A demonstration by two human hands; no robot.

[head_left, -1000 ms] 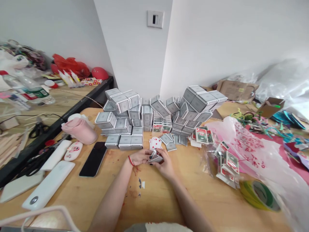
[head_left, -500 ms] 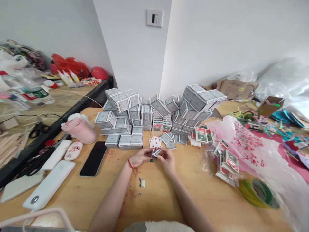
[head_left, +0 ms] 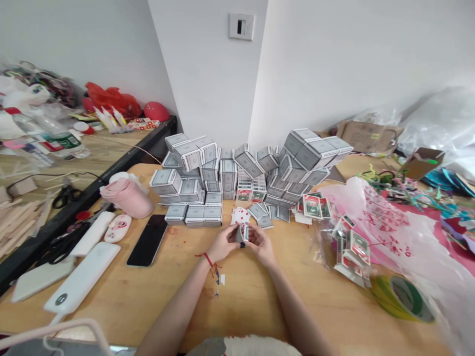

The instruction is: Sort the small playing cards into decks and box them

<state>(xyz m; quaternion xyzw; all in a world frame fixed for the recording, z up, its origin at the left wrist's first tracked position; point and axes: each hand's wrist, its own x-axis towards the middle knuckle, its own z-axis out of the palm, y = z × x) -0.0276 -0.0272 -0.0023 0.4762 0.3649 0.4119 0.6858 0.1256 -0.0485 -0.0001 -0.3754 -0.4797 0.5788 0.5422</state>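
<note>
My left hand [head_left: 221, 244] and my right hand [head_left: 262, 245] meet at the middle of the table. Between their fingertips is a small folded playing card piece [head_left: 242, 233], with a grey back and white edges; how many cards make it up I cannot tell. Just beyond my fingers lie face-up red-suit playing cards [head_left: 240, 215]. Loose grey-backed cards [head_left: 261, 214] rest beside them to the right. Behind stand stacked grey card blocks, on the left [head_left: 203, 214] and on the right [head_left: 305, 148]. Small paper scraps [head_left: 222, 280] lie near my left wrist.
At left are a black phone [head_left: 147, 241], a white power bank [head_left: 82, 277] and a pink roll [head_left: 128, 198]. To the right lie playing card boxes [head_left: 352, 252], a yellow-green tape roll [head_left: 403, 298] and a pink plastic bag [head_left: 374, 212]. A wall column stands behind.
The folded card piece has turned more upright between my fingers, and both hands have closed in around it. The whole view has shifted slightly.
</note>
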